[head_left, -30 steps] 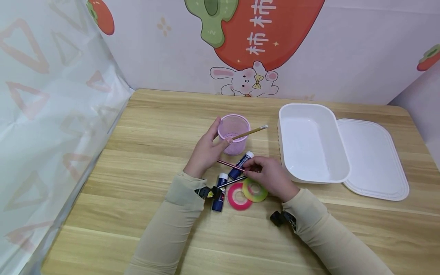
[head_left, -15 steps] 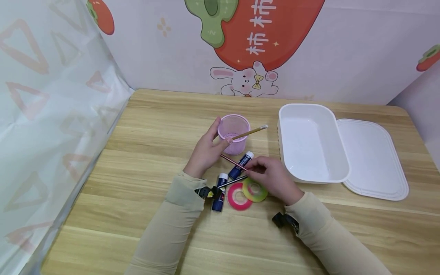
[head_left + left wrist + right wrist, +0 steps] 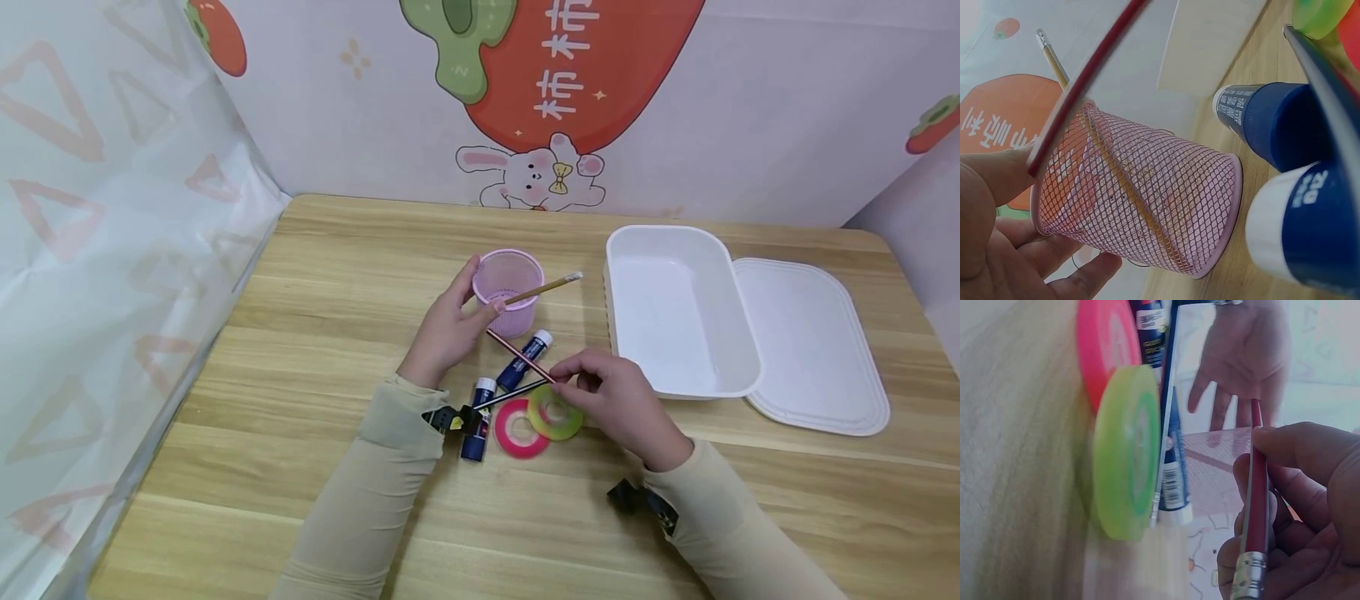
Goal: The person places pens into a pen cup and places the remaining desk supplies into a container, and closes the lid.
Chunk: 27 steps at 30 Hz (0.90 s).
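Note:
My left hand [image 3: 447, 335] holds a pink mesh pen cup [image 3: 515, 323] by its side, thumb at the rim. A yellow pencil [image 3: 553, 285] leans inside it, eraser end sticking out. Between thumb and fingers, my right hand [image 3: 618, 400] pinches a dark red pencil [image 3: 1257, 506], its metal-banded end toward the wrist camera. The other end of that pencil is close to the cup's rim in the left wrist view. Below lie a dark pencil [image 3: 517, 392], two blue glue sticks [image 3: 512, 379] with white caps, a pink tape roll [image 3: 521, 452] and a yellow-green tape roll [image 3: 555, 433] overlapping it.
A white plastic box [image 3: 678, 325] stands right of the hands. Its flat white lid [image 3: 821, 350] lies beside it, farther right. The wooden table [image 3: 300, 292] ends at a printed cloth backdrop [image 3: 360, 125] behind.
My right hand has drawn back to the right and nearer to me with the red pencil, uncovering more of it. My left hand and the cup stay in place.

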Each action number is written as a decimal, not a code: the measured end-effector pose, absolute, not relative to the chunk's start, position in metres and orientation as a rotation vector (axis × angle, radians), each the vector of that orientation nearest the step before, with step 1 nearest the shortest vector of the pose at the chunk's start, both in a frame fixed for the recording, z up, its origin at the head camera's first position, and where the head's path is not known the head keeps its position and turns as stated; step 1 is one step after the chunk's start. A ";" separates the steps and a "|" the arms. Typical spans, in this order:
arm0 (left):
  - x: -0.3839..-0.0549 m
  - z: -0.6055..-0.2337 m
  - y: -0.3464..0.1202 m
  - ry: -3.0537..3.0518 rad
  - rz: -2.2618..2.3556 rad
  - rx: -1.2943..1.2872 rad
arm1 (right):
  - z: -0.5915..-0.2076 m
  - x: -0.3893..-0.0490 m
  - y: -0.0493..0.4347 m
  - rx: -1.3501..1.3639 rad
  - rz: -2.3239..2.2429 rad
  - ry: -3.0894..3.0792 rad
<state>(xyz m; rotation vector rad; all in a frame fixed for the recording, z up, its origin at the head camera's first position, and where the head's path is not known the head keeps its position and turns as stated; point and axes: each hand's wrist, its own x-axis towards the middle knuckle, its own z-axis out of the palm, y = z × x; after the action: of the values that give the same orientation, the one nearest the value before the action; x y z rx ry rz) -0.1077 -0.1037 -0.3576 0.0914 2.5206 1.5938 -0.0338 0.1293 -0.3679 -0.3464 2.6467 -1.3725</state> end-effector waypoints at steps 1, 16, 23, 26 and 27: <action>-0.108 -0.357 -0.104 2.521 1.593 0.093 | -0.367 -0.032 0.130 -0.350 -1.381 2.647; -0.107 -0.356 -0.104 2.535 1.568 0.096 | -0.349 -0.025 0.141 -0.324 -1.496 2.692; -0.107 -0.356 -0.105 2.535 1.572 0.106 | -0.347 -0.024 0.142 -0.345 -1.573 2.688; -0.107 -0.356 -0.104 2.539 1.571 0.116 | -0.347 -0.024 0.142 -0.347 -1.592 2.672; -0.107 -0.356 -0.104 2.540 1.569 0.118 | -0.348 -0.024 0.142 -0.346 -1.600 2.666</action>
<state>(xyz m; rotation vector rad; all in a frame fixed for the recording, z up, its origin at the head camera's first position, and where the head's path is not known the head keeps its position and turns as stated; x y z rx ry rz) -0.1073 -0.1044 -0.3560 0.1178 2.5404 1.5692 -0.0241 0.1420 -0.3476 -0.3461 2.6662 -1.5997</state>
